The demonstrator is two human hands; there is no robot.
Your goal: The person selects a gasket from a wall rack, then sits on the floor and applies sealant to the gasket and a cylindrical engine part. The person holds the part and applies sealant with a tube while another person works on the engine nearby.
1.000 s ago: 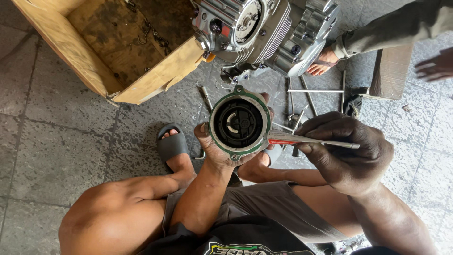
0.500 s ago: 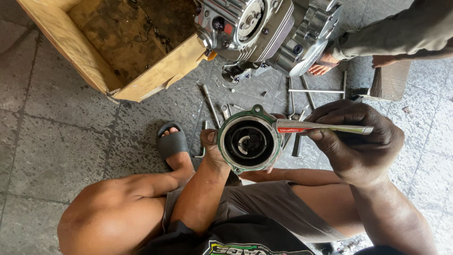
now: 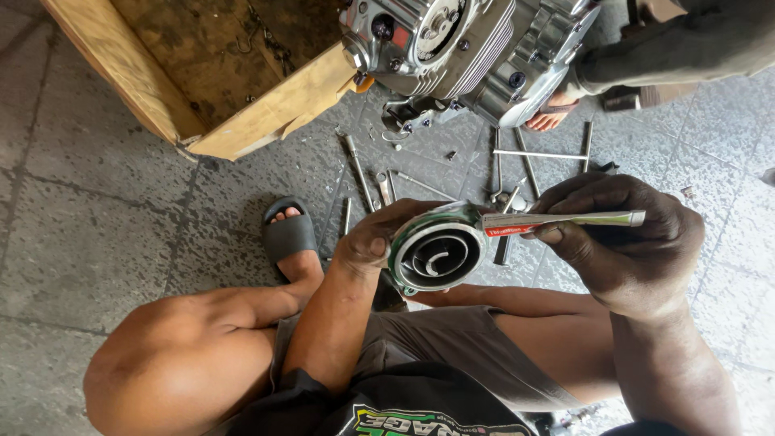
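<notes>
My left hand [image 3: 373, 240] grips a round metal engine part [image 3: 437, 252] with a greenish rim, its open face turned up and showing curved inner walls. My right hand [image 3: 626, 242] pinches a flattened squeeze tube [image 3: 565, 220], silver with a red band, whose nozzle end rests on the part's upper right rim. Both are held above my knees as I squat on the floor.
A motorcycle engine [image 3: 468, 52] sits on the grey tiled floor beside a wooden crate [image 3: 266, 109]. Long bolts, rods and tools [image 3: 517, 161] lie scattered under my hands. My sandalled foot [image 3: 291, 238] is at the left. Another person's sleeve [image 3: 678, 44] and bare foot [image 3: 550, 119] are at top right.
The round part has shifted right and tilted, showing its inner walls more. The tube now lies across its upper rim. The other person's hand has left view.
</notes>
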